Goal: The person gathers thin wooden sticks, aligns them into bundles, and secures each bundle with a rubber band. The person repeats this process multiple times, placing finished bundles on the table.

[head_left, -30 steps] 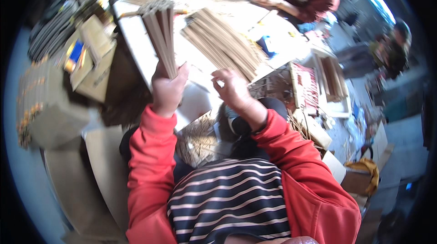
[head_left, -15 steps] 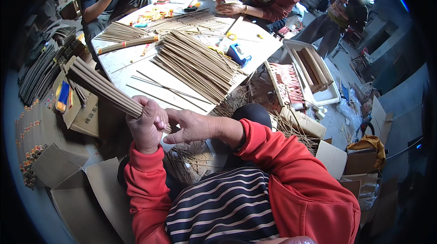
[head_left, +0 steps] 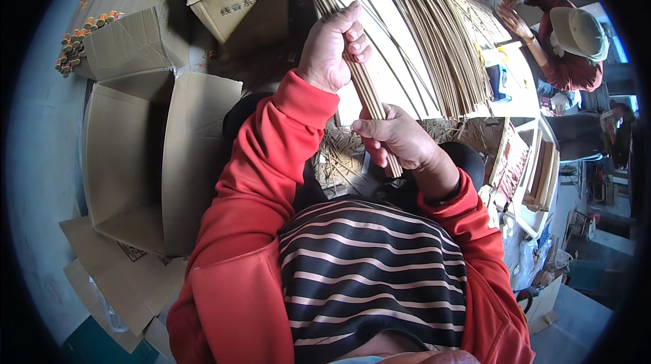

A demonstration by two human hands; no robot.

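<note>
A bundle of long, thin brown incense sticks (head_left: 365, 86) slants across the space in front of my body. My left hand (head_left: 336, 48) is closed around its upper part. Lower down, my right hand (head_left: 400, 137) wraps the same bundle near its bottom end, thumb across the front. Behind the hands, a wide pile of incense sticks (head_left: 444, 52) lies on the white table (head_left: 522, 103). Several loose sticks (head_left: 393, 42) lie between that pile and the held bundle.
Broken stick scraps (head_left: 342, 160) lie below my hands. An open cardboard box (head_left: 200, 154) stands at left, a closed carton (head_left: 237, 21) beyond it. Wrapped bundles (head_left: 102, 1) are stacked far left. A white tub (head_left: 526, 220) sits at right. A capped co-worker (head_left: 576, 35) works across the table.
The view has swung, bringing the table rightward. My right hand, earlier partly open beside my left, now grips the bundle's lower end. My left hand still holds the bundle, now steeper.
</note>
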